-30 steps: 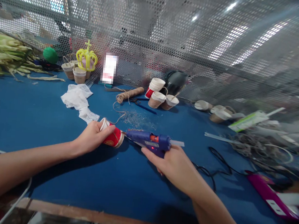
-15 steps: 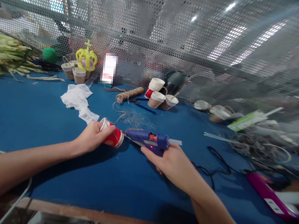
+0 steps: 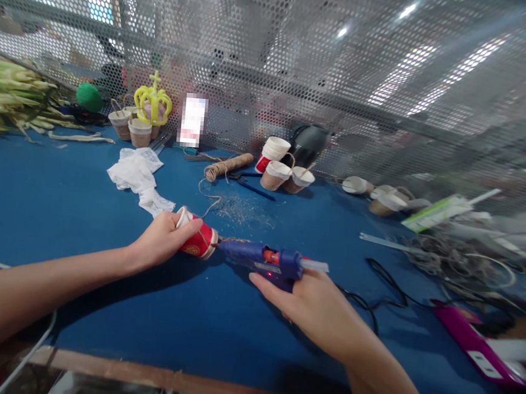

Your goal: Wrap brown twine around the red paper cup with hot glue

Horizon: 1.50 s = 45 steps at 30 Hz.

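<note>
The blue glue gun (image 3: 244, 253) and the right hand (image 3: 313, 301) around it have dropped a little nearer and rightward since half a second ago; the left hand and its cup have hardly stirred.

From the left, pale leafy strips (image 3: 11, 95) lie at the far edge of the blue surface (image 3: 180, 324), then a green ball (image 3: 89, 96) and small wrapped cups (image 3: 139, 132) with a yellow crown (image 3: 153, 100) among them. A crumpled white cloth (image 3: 133, 168) lies nearer.

Just near of that cloth, the left hand (image 3: 159, 243) is closed round a red and white paper cup (image 3: 202, 241), thumb along its upper side. The cup is tipped over in the middle of the scene, its white mouth to the left and its base to the right, with gold print and a strand across the red. A roll of twine (image 3: 229, 167) lies beyond.

The gun's nozzle is right by the cup's base; I can't tell if they touch. The gun shows a small red light, and a clear stick juts from its back. The right hand is wrapped round its handle.

Farther right are a grey tangle (image 3: 427, 252) and, nearer, a purple power strip (image 3: 465, 337).
</note>
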Available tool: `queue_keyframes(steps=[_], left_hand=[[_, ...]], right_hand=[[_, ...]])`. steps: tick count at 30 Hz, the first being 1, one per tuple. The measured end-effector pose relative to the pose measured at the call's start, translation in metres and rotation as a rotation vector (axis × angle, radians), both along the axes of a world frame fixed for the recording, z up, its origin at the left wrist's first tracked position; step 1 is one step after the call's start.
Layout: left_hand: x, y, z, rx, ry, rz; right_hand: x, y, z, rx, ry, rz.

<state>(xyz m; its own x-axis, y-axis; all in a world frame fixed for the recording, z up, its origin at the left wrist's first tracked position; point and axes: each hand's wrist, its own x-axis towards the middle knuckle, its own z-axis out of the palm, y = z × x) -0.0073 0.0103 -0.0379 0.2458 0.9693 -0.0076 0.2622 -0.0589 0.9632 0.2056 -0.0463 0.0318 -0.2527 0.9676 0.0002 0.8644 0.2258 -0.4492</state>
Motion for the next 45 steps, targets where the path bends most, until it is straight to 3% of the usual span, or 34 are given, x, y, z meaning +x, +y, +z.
queue_keyframes(steps=[7, 14, 28, 33, 36, 40, 45], left_hand=[[0.000, 0.001, -0.002, -0.040, -0.043, -0.025], [0.000, 0.000, -0.003, -0.007, -0.023, 0.002], [0.000, -0.002, -0.002, 0.040, 0.000, -0.005], [0.000, -0.002, -0.004, 0.030, -0.023, 0.015], [0.000, -0.003, 0.001, 0.015, -0.114, 0.008], [0.000, -0.006, 0.009, 0.028, -0.222, 0.045], [0.000, -0.009, 0.015, 0.074, -0.255, 0.075]], right_hand=[[0.001, 0.000, -0.002, -0.001, -0.042, 0.032], [0.000, 0.004, 0.002, -0.007, 0.085, -0.017], [-0.007, 0.017, -0.002, 0.015, 0.096, -0.030], [-0.008, 0.017, 0.001, -0.192, 0.181, -0.115], [-0.002, 0.020, 0.003, -0.281, 0.346, -0.112], [0.015, 0.032, 0.000, -0.254, 0.629, -0.204], [0.038, 0.064, -0.008, -0.199, 0.647, -0.384]])
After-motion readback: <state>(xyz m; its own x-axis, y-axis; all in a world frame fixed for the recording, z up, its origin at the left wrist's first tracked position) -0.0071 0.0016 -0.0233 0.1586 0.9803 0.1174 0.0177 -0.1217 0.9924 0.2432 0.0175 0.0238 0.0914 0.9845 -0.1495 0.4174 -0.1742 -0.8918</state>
